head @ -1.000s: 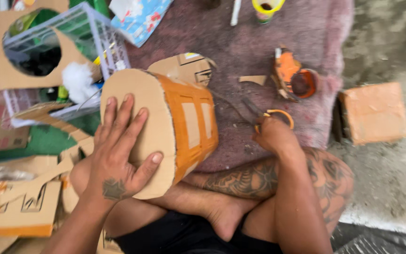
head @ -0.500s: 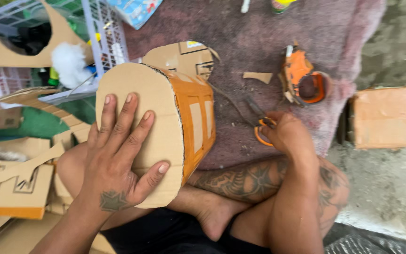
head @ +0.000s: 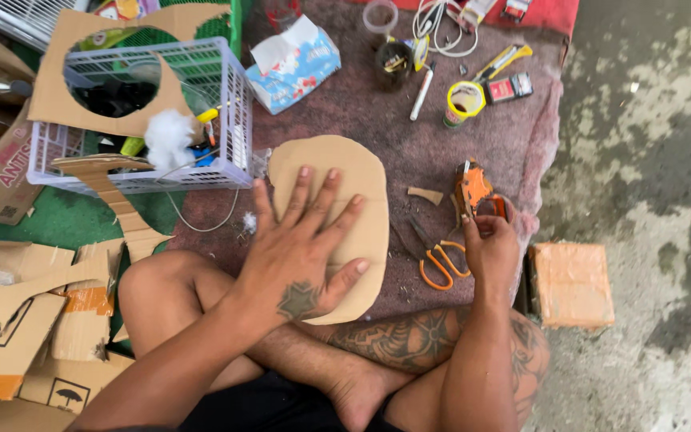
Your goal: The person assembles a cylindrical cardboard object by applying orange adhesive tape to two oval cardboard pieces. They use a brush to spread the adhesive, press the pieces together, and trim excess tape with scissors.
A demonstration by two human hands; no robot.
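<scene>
Widest thing in view: the maroon mat [head: 473, 144] spread over the concrete floor [head: 649, 160], with the person sitting cross-legged at its near edge. Next in size, the white wire basket [head: 225, 120] up at the left, a cardboard sheet with a round hole [head: 49, 96] leaning on it, and flat cardboard offcuts [head: 9, 320] piled beside the left knee.

Centre stage now: the rounded cardboard piece [head: 353, 172] lying flat side up, its long axis running away from the person, near end over the shin. The left hand [head: 301, 256] is pressed flat on it, fingers splayed wide, gripping nothing, just pinning it down.

Over to the right, the right hand [head: 489, 252] reaches forward and has its fingers curled against the orange hot-glue gun [head: 473, 188], which lies on the mat just beyond the fingertips (whether it is truly gripped or only touched, I cannot tell). So the gun sits right of the cardboard piece, close to it, and the right hand is plainly the nearer one.

Smaller still: orange-handled scissors [head: 433, 260] lying between the cardboard piece and the right hand, blades pointing away; an orange-wrapped block [head: 571, 284] off the mat's edge; a yellow tape roll [head: 465, 100] farther up
</scene>
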